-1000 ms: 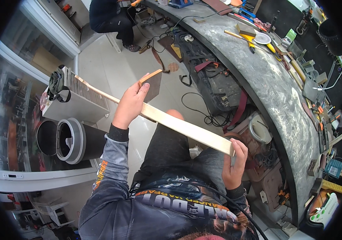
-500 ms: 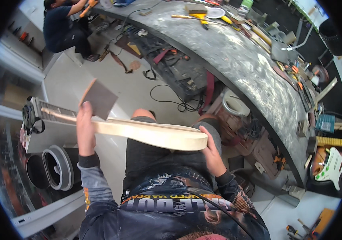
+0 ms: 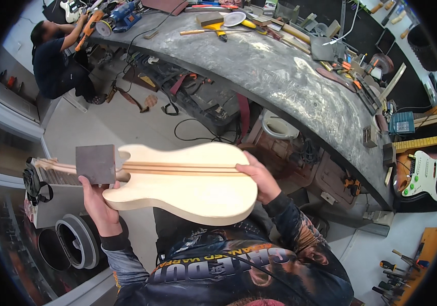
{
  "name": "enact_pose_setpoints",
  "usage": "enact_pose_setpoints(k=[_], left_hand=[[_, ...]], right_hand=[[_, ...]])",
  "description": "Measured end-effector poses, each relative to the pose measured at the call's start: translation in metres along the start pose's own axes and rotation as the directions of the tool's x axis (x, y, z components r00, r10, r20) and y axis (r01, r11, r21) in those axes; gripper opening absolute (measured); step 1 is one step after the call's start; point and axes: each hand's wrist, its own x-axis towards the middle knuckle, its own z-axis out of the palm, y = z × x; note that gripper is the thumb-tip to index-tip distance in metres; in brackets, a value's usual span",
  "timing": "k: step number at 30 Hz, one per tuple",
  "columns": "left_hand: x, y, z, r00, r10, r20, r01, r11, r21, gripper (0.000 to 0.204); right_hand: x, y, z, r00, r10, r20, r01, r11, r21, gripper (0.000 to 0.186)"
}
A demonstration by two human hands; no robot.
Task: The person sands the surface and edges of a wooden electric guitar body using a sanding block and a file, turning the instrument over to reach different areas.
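Observation:
An unpainted electric guitar body [image 3: 193, 186], pale wood with darker stripes down its middle, lies across my lap area, its broad face turned up toward me. My right hand [image 3: 260, 177] grips its rounded right end, thumb on the face and fingers wrapped beneath. At the other end, my left hand [image 3: 100, 208] holds a flat, square grey-brown sanding block [image 3: 96, 164] beside the body's horns, and its palm rests close against the lower horn. The guitar's neck [image 3: 55, 166] runs leftward, partly hidden behind the block.
A long dusty workbench [image 3: 280, 76] curves across the far side and right, tools along its back. Under it are a black case [image 3: 203, 97] and cables. A person [image 3: 57, 66] sits far left with an orange tool. A sunburst guitar [image 3: 417, 178] is at right; a grey bin [image 3: 78, 242] stands left.
The guitar body has rolled from its edge to show its broad face. My left hand and the sanding block have moved lower and left, the block now facing me.

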Motion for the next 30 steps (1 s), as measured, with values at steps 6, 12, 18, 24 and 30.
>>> enact_pose_setpoints(k=[6,12,18,24,30], left_hand=[[0.014,0.0,0.051,0.965,0.213,0.153,-0.188,0.968,-0.165,0.071],[0.049,-0.057,0.158,0.861,0.307,0.406,-0.15,0.915,-0.376,0.076],[0.077,-0.123,0.249,0.843,0.216,0.493,-0.02,0.928,-0.371,0.08],[0.09,-0.17,0.29,0.852,0.237,0.468,-0.046,0.922,-0.384,0.074],[0.097,-0.179,0.305,0.853,0.286,0.436,-0.096,0.907,-0.409,0.071]], right_hand=[[-0.035,-0.078,0.005,0.917,-0.386,-0.096,0.366,0.914,-0.176,0.078],[-0.042,-0.14,-0.064,0.803,-0.589,-0.092,0.506,0.755,-0.416,0.076],[-0.027,-0.181,-0.119,0.732,-0.668,-0.132,0.515,0.67,-0.534,0.074],[-0.014,-0.199,-0.148,0.711,-0.689,-0.141,0.482,0.623,-0.616,0.075],[0.006,-0.203,-0.171,0.664,-0.743,-0.083,0.424,0.466,-0.777,0.073]])
